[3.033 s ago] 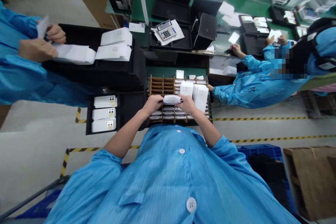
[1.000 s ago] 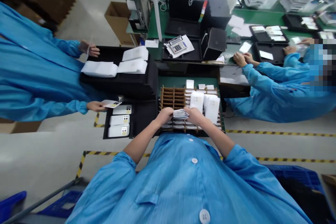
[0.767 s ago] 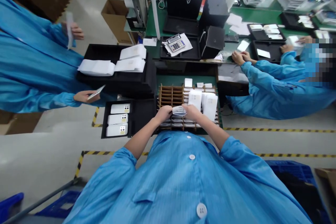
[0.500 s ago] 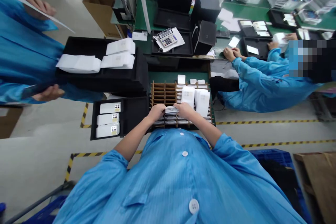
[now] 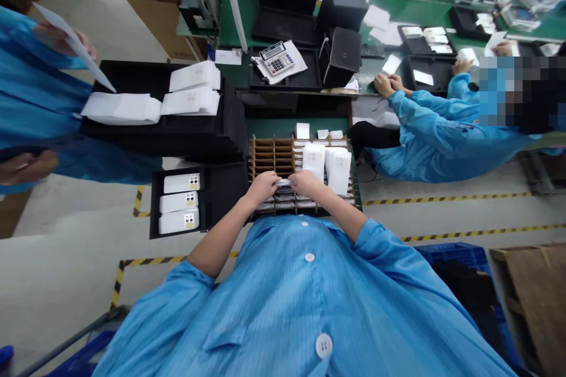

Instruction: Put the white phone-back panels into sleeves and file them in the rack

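Note:
My left hand (image 5: 264,187) and my right hand (image 5: 306,183) pinch the two ends of a thin stack of white packets (image 5: 283,182). Only the stack's edges show, so their exact kind is unclear. They sit low at the slots of a box with brown cardboard dividers (image 5: 274,156), right in front of my body. Slots closest to me are filled with similar white packets; those at the box's far left look bare. Just beyond my right hand, two piles of flat white sleeves (image 5: 338,172) lie on top of the dividers.
To the left, a black tray (image 5: 224,197) carries three white phone-like pieces (image 5: 179,200). Behind it, white sleeves (image 5: 190,100) lie on stacked black trays, beside a person in blue (image 5: 35,88). A calculator (image 5: 277,60) rests on the green bench. Another person (image 5: 433,135) works at right.
Both my hands have sunk slightly with the stack, which sits deeper among the dividers. At left, the other person's lower hand has moved away leftward and their white sheet has tilted more steeply.

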### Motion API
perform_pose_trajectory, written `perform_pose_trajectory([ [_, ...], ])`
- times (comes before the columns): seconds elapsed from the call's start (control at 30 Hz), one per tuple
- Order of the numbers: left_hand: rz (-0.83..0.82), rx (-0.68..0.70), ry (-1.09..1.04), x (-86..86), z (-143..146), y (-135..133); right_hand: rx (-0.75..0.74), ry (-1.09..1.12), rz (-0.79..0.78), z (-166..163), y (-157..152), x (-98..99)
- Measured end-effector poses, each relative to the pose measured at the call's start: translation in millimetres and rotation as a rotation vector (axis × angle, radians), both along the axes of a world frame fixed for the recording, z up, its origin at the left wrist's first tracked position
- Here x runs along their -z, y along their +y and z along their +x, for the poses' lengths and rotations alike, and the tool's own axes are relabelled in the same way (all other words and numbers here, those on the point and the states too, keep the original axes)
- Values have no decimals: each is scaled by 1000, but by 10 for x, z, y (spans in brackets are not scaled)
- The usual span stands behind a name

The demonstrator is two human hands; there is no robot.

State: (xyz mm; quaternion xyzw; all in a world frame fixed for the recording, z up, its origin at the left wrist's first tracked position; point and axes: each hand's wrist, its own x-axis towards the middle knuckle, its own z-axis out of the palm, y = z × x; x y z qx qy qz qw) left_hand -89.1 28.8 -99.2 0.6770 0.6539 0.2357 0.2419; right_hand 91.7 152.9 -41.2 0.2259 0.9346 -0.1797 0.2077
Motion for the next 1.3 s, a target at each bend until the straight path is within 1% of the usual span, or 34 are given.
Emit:
perform_pose_trajectory([
  [0.07,-6,-10,36,54,2,22,3,-16,5,-44,0,35],
  [0.17,8,33,82,87,6,-25,-24,-9,-3,-25,-10,50],
  [0.3,20,74,66,111,0,-75,-68,-5,-22,19,4,64],
  [0.47,-42,85,74,164,-48,41,-71,-40,-12,-83,61,138],
  [0.53,-57,90,94,163,-56,62,-69,-31,-8,-104,65,153],
  [0.67,-47,100,145,141,-39,18,-69,-14,1,-68,46,157],
  [0.77,-47,83,181,145,-22,11,-70,-23,12,-64,39,179],
  [0.9,-75,79,205,151,-17,102,-91,-48,25,-118,43,219],
  [1.1,-121,131,261,103,30,222,-156,-47,39,-139,29,229],
  [1.3,-188,101,308,152,90,292,-150,-56,44,-208,0,281],
])
